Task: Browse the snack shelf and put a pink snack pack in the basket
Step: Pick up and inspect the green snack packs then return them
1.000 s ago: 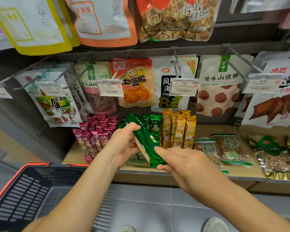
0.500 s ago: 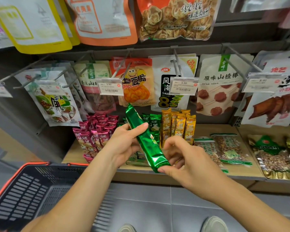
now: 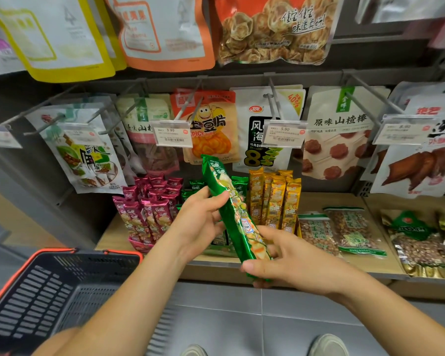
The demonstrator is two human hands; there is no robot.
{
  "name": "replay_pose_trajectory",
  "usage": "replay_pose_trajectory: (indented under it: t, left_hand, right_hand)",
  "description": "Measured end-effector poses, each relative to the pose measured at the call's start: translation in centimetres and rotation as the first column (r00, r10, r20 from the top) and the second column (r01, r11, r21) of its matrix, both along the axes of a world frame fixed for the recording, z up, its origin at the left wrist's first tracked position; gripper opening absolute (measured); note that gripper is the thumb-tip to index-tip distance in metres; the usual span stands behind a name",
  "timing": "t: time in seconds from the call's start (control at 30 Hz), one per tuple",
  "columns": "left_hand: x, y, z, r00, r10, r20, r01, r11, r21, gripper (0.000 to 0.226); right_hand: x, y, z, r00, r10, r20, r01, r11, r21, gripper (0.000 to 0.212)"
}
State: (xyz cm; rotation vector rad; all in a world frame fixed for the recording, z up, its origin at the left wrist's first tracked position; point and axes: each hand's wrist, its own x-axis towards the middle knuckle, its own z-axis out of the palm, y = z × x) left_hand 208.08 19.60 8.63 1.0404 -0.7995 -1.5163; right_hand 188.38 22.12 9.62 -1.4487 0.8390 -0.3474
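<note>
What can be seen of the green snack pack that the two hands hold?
The green snack pack is long, narrow and glossy, like foil, sealed, with a crimped top, white characters near it and snack pictures down its front. It is tilted, top end up and leftward. The left hand holds its middle from the left; the right hand pinches its lower end. It is held in front of the shelf.

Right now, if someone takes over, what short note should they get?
Left hand holds the green snack pack at its middle; right hand pinches its lower end.
Pink snack packs stand untouched on the shelf, left of the hands.
Basket at lower left, no pack visible inside.
Done: browsing only. Left: return the green pack, take a pink one, place it in the basket.
</note>
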Motion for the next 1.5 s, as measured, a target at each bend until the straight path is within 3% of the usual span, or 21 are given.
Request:
replay_pose_trajectory:
  t: [0.1, 0.17, 0.5, 0.63, 0.77, 0.87, 0.97, 1.07, 1.13, 1.27, 1.4, 1.5]
  left_hand:
    - [0.2, -0.2, 0.1, 0.984, 0.051, 0.170, -0.047, 0.998, -0.029, 0.021]
    - [0.6, -0.6, -0.2, 0.955, 0.161, 0.248, -0.154, 0.987, -0.047, 0.018]
    - [1.2, -1.6, -1.3, 0.924, 0.276, 0.265, -0.275, 0.961, -0.042, 0.063]
    - [1.3, -1.8, -1.3, 0.925, 0.308, 0.221, -0.310, 0.950, -0.029, 0.047]
    - [1.2, -1.9, -1.6, 0.887, 0.337, 0.315, -0.351, 0.936, -0.016, 0.039]
    - [1.8, -2.1, -1.6, 0.830, 0.369, 0.418, -0.372, 0.925, -0.077, 0.020]
    - [1.9, -1.9, -0.6, 0.901, 0.312, 0.301, -0.298, 0.950, -0.094, 0.007]
    - [1.8, -1.8, 0.0, 0.921, 0.291, 0.257, -0.263, 0.955, -0.139, 0.027]
    - [1.9, -1.8, 0.4, 0.914, 0.258, 0.314, -0.209, 0.961, -0.182, 0.033]
    - [2.6, -1.6, 1.2, 0.793, 0.317, 0.520, -0.215, 0.945, -0.247, 0.029]
    - [2.9, -1.5, 1.6, 0.661, 0.411, 0.628, -0.235, 0.908, -0.346, 0.017]
    - [2.5, -1.5, 1.7, 0.603, 0.453, 0.656, -0.202, 0.883, -0.424, 0.018]
  right_hand:
    - [-0.2, -0.2, -0.4, 0.949, -0.020, -0.314, -0.090, 0.939, -0.333, 0.074]
    - [-0.3, -0.3, -0.4, 0.899, -0.052, -0.435, -0.143, 0.904, -0.404, 0.092]
    - [-0.9, -1.1, -0.9, 0.902, -0.077, -0.424, -0.122, 0.898, -0.423, 0.089]
    - [-1.4, -1.8, -0.4, 0.899, -0.143, -0.414, -0.072, 0.885, -0.461, 0.090]
    - [-1.9, -2.1, -0.3, 0.874, -0.128, -0.469, -0.103, 0.894, -0.435, 0.065]
    - [-2.4, -2.1, -0.9, 0.773, -0.133, -0.620, -0.166, 0.902, -0.400, 0.065]
    - [-3.0, -2.6, -1.1, 0.685, -0.212, -0.697, -0.164, 0.887, -0.432, 0.056]
    - [-3.5, -3.2, -1.1, 0.639, -0.335, -0.692, -0.128, 0.841, -0.526, 0.062]
    - [-3.5, -3.4, -1.0, 0.605, -0.452, -0.655, -0.087, 0.781, -0.619, 0.066]
    - [-3.9, -4.3, -1.3, 0.552, -0.522, -0.650, -0.015, 0.773, -0.634, 0.064]
    - [-3.8, -4.8, -2.0, 0.626, -0.485, -0.611, 0.127, 0.836, -0.534, 0.040]
    - [-3.4, -4.9, -2.3, 0.497, -0.449, -0.743, -0.110, 0.817, -0.566, 0.049]
